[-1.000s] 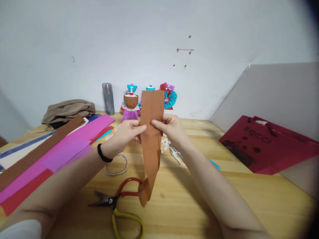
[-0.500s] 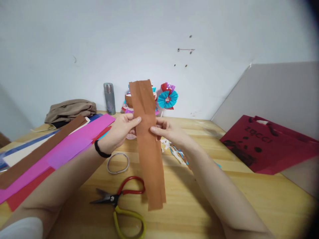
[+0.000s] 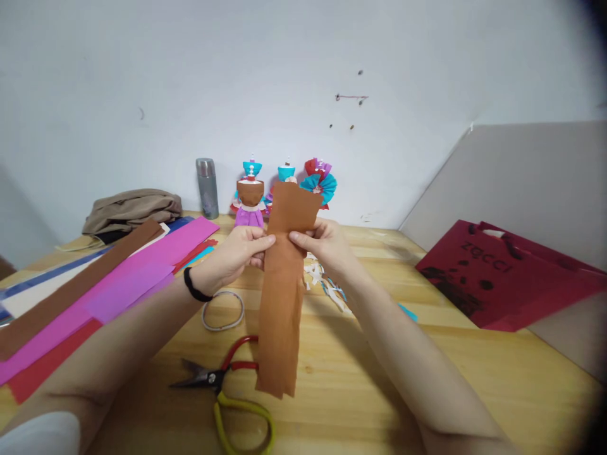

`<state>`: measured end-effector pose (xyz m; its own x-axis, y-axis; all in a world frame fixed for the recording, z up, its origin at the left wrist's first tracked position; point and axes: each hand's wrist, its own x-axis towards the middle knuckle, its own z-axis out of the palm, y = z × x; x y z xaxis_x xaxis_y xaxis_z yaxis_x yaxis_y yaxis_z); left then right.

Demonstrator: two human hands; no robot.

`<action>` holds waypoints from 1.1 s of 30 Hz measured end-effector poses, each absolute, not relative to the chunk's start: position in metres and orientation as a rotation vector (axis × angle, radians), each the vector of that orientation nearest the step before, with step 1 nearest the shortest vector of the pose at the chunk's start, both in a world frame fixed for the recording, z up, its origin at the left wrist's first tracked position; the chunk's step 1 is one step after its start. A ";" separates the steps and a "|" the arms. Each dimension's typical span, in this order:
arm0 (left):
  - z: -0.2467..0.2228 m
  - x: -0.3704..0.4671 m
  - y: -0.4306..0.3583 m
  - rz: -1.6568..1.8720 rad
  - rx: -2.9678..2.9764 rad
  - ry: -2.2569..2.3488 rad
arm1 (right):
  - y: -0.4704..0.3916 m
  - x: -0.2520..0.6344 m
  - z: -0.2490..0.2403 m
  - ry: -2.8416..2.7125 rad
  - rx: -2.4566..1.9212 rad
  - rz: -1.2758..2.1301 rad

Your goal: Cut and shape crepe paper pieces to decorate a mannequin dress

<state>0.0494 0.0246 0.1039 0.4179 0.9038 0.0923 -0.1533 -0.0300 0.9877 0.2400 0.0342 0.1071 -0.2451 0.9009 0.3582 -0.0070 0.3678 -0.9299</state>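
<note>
A long strip of brown paper [image 3: 281, 316] hangs upright between my hands above the wooden table [image 3: 341, 379]. My left hand [image 3: 241, 253] pinches its left edge with thumb and fingers, and a black band circles that wrist. On the opposite edge my right hand [image 3: 325, 246] pinches the strip, its thumb lying on the front. The upper end tilts to the right. Below, scissors [image 3: 215, 378] with one red and one yellow handle lie with blades apart, the red handle partly behind the strip. A pale ring [image 3: 224, 311] lies near my left wrist.
Coloured paper strips [image 3: 128, 265] are spread at the left, near a folded cloth [image 3: 133, 208] and a grey flask [image 3: 207, 188]. Paper figures [image 3: 250, 196] stand by the wall. Paper scraps [image 3: 332, 291] lie beyond my right forearm; a red bag [image 3: 502, 278] is at the right.
The strip's upper end has lowered and tilted right, uncovering the paper figures behind it. Its lower end has swung left over part of the red handle. Both hands still hold it, now closer together.
</note>
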 end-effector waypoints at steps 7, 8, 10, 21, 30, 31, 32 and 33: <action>0.105 0.048 0.027 1.033 1.279 0.741 | 0.037 0.243 0.108 -1.595 -0.723 1.056; 0.105 0.048 0.027 1.037 1.290 0.745 | 0.037 0.243 0.107 -1.576 -0.720 1.054; 0.105 0.048 0.026 1.055 1.332 0.740 | 0.038 0.244 0.107 -1.550 -0.727 1.037; 0.114 0.050 0.014 1.134 1.520 0.869 | 0.026 0.240 0.112 -1.574 -0.746 0.954; 0.121 0.050 0.008 1.165 1.604 0.930 | 0.025 0.234 0.110 -1.523 -0.748 0.981; 0.122 0.050 0.007 1.150 1.633 0.939 | 0.025 0.233 0.111 -1.501 -0.757 0.969; 0.123 0.050 0.007 1.142 1.652 0.943 | 0.024 0.233 0.111 -1.483 -0.763 0.966; 0.124 0.050 0.006 1.141 1.660 0.941 | 0.024 0.233 0.111 -1.475 -0.764 0.971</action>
